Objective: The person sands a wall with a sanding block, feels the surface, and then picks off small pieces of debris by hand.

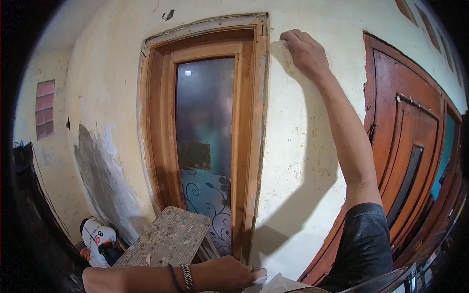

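My right hand [305,52] is raised against the cream wall [288,161], just right of the top corner of the wooden door frame [261,97]. Its fingers are bent together near the wall, and what they pinch, if anything, is too small to make out. Low in the view, my left hand [234,274] is closed, with its fingertips close to a pale, crumpled thing [281,284] at the bottom edge. Whether it grips anything is hidden. A chain bracelet [187,276] and a dark band circle the left wrist.
A dirty wooden board on legs [168,234] stands before the glass-panelled door [205,117]. Another person [99,239] in a white shirt bends down at the lower left. A reddish wooden door [410,127] is at the right.
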Demonstrator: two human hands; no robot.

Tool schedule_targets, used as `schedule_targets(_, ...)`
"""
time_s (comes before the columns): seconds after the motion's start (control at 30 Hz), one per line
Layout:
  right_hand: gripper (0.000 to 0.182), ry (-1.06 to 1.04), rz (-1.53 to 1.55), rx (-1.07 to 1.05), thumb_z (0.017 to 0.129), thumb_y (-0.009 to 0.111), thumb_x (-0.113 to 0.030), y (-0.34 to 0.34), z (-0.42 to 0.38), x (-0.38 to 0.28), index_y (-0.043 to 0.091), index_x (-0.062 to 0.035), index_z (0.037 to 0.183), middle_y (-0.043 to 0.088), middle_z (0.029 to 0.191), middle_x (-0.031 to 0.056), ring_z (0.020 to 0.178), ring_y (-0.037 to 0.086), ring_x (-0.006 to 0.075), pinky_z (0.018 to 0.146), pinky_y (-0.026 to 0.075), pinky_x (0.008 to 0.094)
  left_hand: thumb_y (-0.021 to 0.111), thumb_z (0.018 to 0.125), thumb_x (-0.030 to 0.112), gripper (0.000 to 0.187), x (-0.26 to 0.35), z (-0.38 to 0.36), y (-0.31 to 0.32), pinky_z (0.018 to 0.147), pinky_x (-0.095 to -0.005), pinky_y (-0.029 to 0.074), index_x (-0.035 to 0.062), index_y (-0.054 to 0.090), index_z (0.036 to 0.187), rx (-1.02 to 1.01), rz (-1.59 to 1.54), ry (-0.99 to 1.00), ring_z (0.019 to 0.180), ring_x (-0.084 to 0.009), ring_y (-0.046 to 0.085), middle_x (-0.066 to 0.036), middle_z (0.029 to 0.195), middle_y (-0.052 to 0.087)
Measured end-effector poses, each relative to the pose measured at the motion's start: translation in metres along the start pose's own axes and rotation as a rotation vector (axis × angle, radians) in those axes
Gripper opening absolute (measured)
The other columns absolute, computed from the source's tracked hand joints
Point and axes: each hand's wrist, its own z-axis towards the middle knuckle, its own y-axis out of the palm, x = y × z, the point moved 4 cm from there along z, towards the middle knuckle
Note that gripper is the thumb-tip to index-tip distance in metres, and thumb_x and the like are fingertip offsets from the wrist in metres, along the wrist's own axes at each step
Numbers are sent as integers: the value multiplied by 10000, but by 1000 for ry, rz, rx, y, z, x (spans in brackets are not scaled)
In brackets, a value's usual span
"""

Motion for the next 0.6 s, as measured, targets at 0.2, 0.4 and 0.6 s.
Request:
schedule_targets(0.2, 187, 21, 8, 26, 932, 614, -203, 1, -1, 3, 691, -192, 1102, 665, 1111, -17, 1028, 646, 206, 821, 549, 360, 544, 951, 290, 390, 14, 4, -22, 626, -429, 571, -58, 594, 1119, -52, 47, 6, 713, -356, 705, -199, 836, 675)
schedule_targets(0.4, 152, -106, -19, 30, 881, 650, -144, -11, -4, -4, 736, -203, 991, 682, 1048, -51, 926, 652, 173, 760, 565, 329, 660, 848, 153, 531, 12, 5, -9, 573, -418, 555, 6, 455, 1316, 24, 173, 45, 665, -326, 698, -165, 783, 664)
schedule_targets(0.6, 171, -96, -1, 32, 872, 644, -126, -14, -6, -5, 734, -199, 998, 678, 1049, -53, 915, 644, 168, 754, 560, 321, 696, 814, 157, 573, 8, 5, -2, 579, -400, 570, 23, 465, 1321, 138, 171, 144, 650, -307, 701, -154, 759, 661)
